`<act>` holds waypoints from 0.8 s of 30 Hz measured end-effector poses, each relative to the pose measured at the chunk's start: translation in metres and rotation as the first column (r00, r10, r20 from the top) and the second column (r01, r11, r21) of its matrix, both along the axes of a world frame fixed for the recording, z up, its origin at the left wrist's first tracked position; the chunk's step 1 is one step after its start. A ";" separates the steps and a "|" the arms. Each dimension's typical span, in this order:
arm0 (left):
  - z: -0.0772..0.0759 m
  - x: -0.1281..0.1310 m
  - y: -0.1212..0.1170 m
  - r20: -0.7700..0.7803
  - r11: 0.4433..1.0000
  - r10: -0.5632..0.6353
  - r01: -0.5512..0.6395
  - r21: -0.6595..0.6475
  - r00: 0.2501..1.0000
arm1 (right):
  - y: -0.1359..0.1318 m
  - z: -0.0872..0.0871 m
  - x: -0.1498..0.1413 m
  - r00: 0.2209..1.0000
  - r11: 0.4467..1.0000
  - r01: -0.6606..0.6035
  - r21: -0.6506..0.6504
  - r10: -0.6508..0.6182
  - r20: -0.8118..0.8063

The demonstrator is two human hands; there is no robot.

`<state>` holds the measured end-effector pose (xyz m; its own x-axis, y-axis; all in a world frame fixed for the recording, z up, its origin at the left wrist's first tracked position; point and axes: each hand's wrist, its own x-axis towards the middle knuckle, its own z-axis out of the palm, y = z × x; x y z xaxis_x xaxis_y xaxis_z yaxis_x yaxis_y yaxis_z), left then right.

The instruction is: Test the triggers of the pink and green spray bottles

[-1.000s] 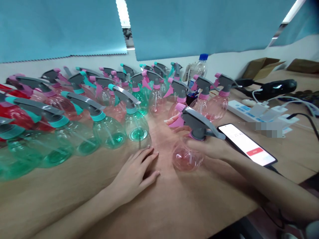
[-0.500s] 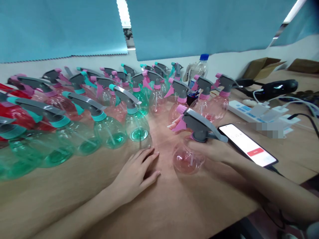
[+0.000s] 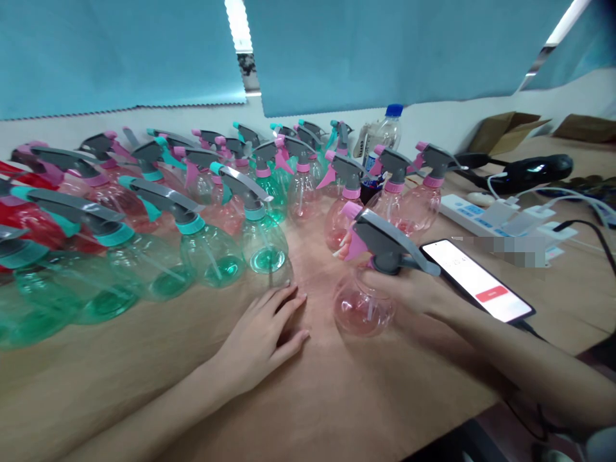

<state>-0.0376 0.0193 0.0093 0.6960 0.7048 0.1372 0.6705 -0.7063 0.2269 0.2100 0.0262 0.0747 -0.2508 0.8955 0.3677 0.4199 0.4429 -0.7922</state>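
My right hand (image 3: 399,285) is wrapped round the neck of a pink spray bottle (image 3: 364,311), its fingertips by the pink trigger. The bottle stands upright, its nozzle toward the left, and its grey head hides part of my hand. My left hand (image 3: 269,327) lies on the table with its fingers stretched out and nothing in it. Just beyond those fingertips stands a green spray bottle (image 3: 264,240) with a little green liquid inside. Another pink spray bottle (image 3: 337,221) stands behind the one I hold.
Several green and pink spray bottles (image 3: 212,256) stand in rows on the left and at the back. A lit phone (image 3: 476,279) lies right of my right hand, near a white power strip (image 3: 474,215) with cables. A blue-capped bottle (image 3: 389,131) stands by the wall.
The fingers of my right hand have shifted slightly at the trigger, drawing in toward the bottle. My left hand and the other bottles stay where they were.
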 end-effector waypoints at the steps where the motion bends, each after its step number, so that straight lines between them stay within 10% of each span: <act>1: 0.000 0.000 0.000 0.002 1.000 -0.001 0.001 -0.001 1.000 | 0.000 0.001 -0.001 1.000 1.000 -0.001 -0.006 0.001 -0.016; 24: 0.001 0.000 -0.001 -0.003 1.000 0.000 0.000 -0.010 1.000 | 0.002 0.000 -0.003 0.988 0.997 -0.063 -0.054 0.055 -0.142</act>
<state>-0.0373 0.0186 0.0104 0.6963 0.7063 0.1279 0.6713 -0.7039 0.2322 0.2072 0.0286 0.0744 -0.2532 0.9016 0.3506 0.2778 0.4149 -0.8664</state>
